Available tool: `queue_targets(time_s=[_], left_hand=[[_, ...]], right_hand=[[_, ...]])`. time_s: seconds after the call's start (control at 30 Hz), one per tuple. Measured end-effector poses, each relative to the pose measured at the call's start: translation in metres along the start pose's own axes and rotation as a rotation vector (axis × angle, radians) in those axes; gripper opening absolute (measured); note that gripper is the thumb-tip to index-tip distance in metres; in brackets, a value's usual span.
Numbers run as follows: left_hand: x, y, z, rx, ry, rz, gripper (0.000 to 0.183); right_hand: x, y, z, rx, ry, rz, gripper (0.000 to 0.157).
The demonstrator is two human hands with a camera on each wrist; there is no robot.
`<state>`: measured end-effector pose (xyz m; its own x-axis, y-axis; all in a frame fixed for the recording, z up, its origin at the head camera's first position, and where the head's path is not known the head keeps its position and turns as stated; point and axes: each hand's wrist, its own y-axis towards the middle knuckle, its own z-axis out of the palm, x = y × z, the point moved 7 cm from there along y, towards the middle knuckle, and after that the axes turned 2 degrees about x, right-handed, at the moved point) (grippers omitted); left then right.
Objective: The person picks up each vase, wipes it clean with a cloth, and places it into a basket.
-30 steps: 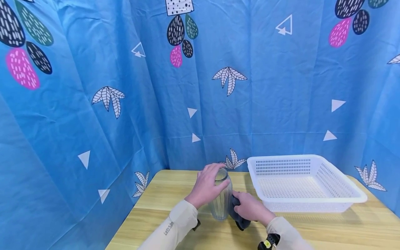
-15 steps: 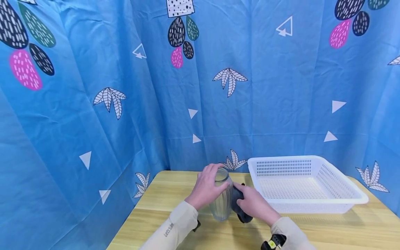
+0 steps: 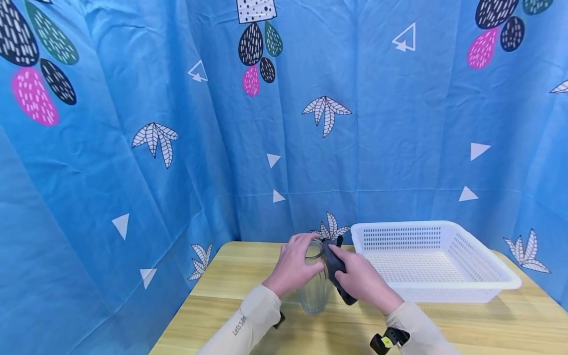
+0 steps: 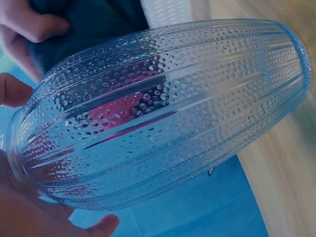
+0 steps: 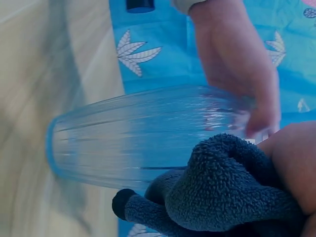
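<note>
A clear ribbed glass vase (image 3: pixel 314 291) with a dimpled surface (image 4: pixel 173 108) stands upright on the table. My left hand (image 3: pixel 293 264) grips it round the neck, thumb on the near side and fingers on the far side of the rim. Bunched in my right hand (image 3: pixel 365 278) is a dark grey terry cloth (image 3: pixel 334 264), which lies against the vase's right side near the top. In the right wrist view the cloth (image 5: pixel 222 192) shows its folds and a black edge, and covers part of the glass.
To the right on the wooden table (image 3: pixel 230 276) stands a white perforated plastic basket (image 3: pixel 443 284). A blue patterned curtain (image 3: pixel 377 148) hangs behind the table and along its left side.
My right hand has slid the cloth upward along the vase's right side, from the lower body to near the rim. The left hand and the vase have stayed in place.
</note>
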<state>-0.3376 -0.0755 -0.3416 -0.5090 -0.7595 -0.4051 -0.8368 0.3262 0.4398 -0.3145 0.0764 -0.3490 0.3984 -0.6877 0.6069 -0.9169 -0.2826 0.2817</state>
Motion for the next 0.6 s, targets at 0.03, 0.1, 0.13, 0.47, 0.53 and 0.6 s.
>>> queue_targets(time_s=[0.03,0.1,0.13,0.47,0.53,0.6], left_hand=[[0.000,0.000,0.000,-0.001,-0.002,0.005,0.060],[0.000,0.000,0.000,-0.002,-0.001,0.015,0.059],[-0.001,0.000,0.000,-0.002,-0.001,0.019,0.058],[-0.001,-0.001,0.000,-0.003,0.015,0.034,0.055],[-0.001,-0.001,0.000,-0.011,0.019,0.036,0.056],[-0.001,-0.001,0.000,-0.018,0.018,0.029,0.057]], right_hand=[[-0.003,0.001,0.004,0.006,-0.002,0.000,0.066],[-0.009,0.001,0.012,0.020,-0.005,0.003,0.065],[-0.013,0.001,0.017,0.028,-0.008,0.002,0.065],[-0.044,-0.004,0.062,0.231,-0.027,0.041,0.061],[-0.048,-0.004,0.066,0.244,-0.033,0.044,0.060],[-0.050,-0.004,0.066,0.237,-0.035,0.045,0.059]])
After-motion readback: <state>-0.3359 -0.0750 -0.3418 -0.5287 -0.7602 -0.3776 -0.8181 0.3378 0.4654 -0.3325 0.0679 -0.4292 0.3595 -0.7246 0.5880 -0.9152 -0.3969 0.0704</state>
